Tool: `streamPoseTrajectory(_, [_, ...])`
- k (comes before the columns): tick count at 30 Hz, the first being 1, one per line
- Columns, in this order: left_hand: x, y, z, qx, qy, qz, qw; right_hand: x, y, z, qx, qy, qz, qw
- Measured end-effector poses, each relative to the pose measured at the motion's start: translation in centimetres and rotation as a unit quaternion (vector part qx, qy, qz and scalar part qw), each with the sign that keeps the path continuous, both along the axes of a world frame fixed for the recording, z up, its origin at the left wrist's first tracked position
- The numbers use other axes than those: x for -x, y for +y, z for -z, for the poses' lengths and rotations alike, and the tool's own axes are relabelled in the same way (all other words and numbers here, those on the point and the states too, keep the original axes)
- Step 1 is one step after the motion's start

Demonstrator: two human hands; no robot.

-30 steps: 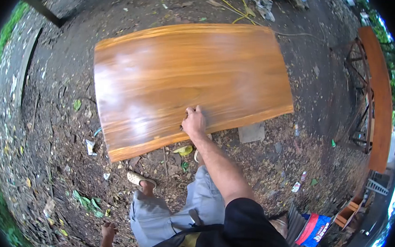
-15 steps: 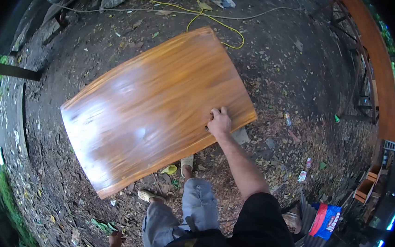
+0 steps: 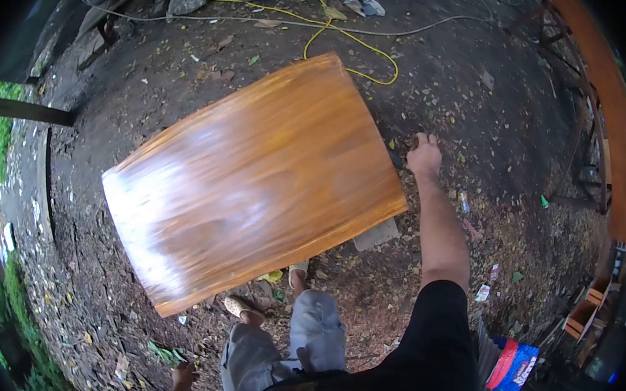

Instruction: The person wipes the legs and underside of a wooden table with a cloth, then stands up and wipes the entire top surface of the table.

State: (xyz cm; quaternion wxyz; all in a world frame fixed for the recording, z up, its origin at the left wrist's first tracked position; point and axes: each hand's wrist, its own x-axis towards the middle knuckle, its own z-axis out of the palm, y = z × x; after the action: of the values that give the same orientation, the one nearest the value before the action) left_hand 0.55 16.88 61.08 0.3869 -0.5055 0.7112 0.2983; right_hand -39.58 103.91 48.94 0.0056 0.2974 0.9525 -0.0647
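A dark post (image 3: 25, 111) juts in at left. The left hand (image 3: 182, 375) hangs low, its grip unreadable. The glossy wooden slab (image 3: 255, 183) lies centrally, a yellow cord (image 3: 378, 81) looping near its far corner. Just past its right edge, the right hand (image 3: 425, 154) is curled, contents unclear; farther right stands a long brown board (image 3: 617, 120).

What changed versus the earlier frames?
The right grip moved rightward over the wooden board and is now past its right end; whether it holds anything is unclear. Camera view turned. Board and grey slab stayed put; left grip stayed off the board.
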Motion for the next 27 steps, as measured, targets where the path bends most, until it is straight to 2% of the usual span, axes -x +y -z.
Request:
streamPoseTrajectory(3, [-0.5, 0.2, -0.3, 0.009, -0.005, -0.017, 1.000, 2.1, -1.4, -0.4, 0.021, 0.028, -0.061, 0.998])
streamPoseTrajectory(4, [-0.6, 0.1, 0.1, 0.005, -0.008, -0.015, 1.000, 2.7, -3.4, -2.1, 0.019, 0.009, -0.072, 0.997])
streamPoseTrajectory(6, [-1.0, 0.6, 0.4, 0.013, -0.024, 0.005, 1.000, 2.7, -6.5, -2.3, 0.071, 0.058, -0.114, 0.989])
streamPoseTrajectory(11, [-2.4, 1.3, 0.9, -0.003, -0.015, -0.020, 1.000, -0.8, -18.8, -3.2, 0.197, 0.101, -0.168, 0.961])
streamPoseTrajectory(14, [-4.1, 1.2, 1.5, 0.002, -0.010, -0.050, 0.999, -4.4, -27.0, -2.4, 0.294, 0.126, -0.208, 0.924])
streamPoseTrajectory(15, [-4.1, 1.6, 1.2, -0.009, -0.001, -0.060, 0.998, -5.4, -29.8, -2.5, 0.319, 0.116, -0.216, 0.916])
streamPoseTrajectory(19, [-5.9, 1.1, 1.9, 0.036, -0.064, 0.011, 0.997, -9.0, -39.4, -2.9, 0.395, 0.081, -0.257, 0.878])
streamPoseTrajectory(24, [-9.1, -0.2, 2.4, 0.018, -0.065, -0.026, 0.997, -12.4, -50.4, -2.6, 0.442, 0.056, -0.343, 0.827])
streamPoseTrajectory(27, [-11.4, -2.1, 3.2, 0.008, -0.070, -0.049, 0.996, -14.1, -57.1, -2.3, 0.463, 0.042, -0.361, 0.808])
